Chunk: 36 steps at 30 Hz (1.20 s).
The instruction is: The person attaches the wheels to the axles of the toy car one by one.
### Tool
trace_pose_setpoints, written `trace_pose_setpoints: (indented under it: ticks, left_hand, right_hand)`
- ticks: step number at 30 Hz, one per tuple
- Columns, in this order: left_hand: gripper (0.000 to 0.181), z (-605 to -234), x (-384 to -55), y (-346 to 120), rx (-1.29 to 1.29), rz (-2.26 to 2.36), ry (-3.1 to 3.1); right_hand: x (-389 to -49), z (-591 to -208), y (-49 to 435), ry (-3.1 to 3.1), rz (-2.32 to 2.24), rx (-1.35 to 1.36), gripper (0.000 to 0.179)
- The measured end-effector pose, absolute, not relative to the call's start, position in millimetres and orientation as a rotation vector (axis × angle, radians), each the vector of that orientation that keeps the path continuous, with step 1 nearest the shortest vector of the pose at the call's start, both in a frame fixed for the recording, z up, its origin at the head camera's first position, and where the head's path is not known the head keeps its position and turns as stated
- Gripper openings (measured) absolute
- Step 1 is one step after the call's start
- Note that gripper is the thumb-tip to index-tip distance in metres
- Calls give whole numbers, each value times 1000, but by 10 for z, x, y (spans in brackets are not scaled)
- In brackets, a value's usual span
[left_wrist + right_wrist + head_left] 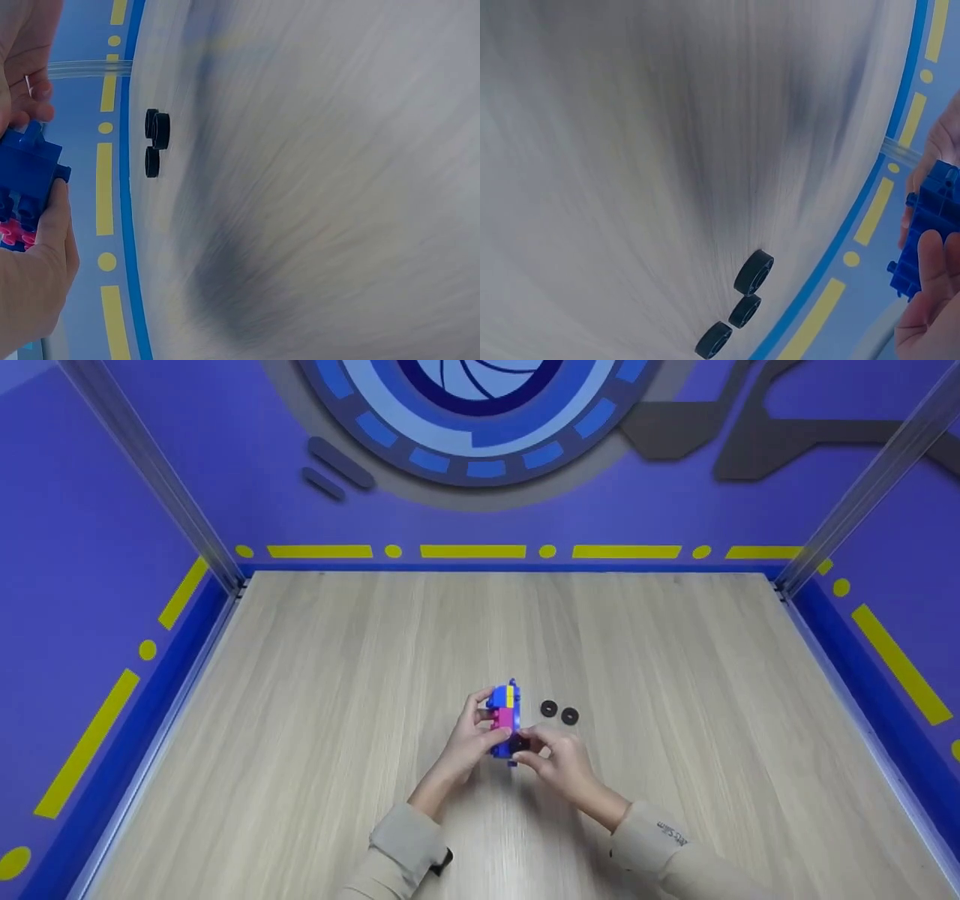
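Note:
My left hand (466, 744) grips a toy vehicle of building bricks (505, 718), blue with pink and yellow parts, raised above the table and turned on its side. At the vehicle's near right side, my right hand (561, 759) pinches a black wheel (519, 745) against the blue base, mostly covered by the fingers. In the right wrist view the blue underside (930, 214) shows small pegs along its edge, with no wheel visible on them. Two black wheels (549, 709) lie right of the vehicle in the head view; the wrist views show three wheels (754, 272) on the table.
The wood-grain tabletop (337, 682) stretches around the hands. Blue panels with yellow marks (472, 552) stand at the back and both sides, with metal posts (154, 472) at the back corners.

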<state>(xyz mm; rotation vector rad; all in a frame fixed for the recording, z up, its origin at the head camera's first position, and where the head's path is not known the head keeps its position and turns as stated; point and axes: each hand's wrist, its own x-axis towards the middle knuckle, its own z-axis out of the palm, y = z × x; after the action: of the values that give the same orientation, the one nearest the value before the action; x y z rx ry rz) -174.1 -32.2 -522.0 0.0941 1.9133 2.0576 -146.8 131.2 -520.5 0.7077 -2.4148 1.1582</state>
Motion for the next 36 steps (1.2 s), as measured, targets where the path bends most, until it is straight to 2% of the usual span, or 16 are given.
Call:
trace_pose_setpoints:
  ticks: [36]
  left_hand:
    - [62, -5217, -1739, -310, 88, 2074, 2022]
  right_hand:
    - [-1445, -5244, 1223, -2503, 1264, 456, 27]
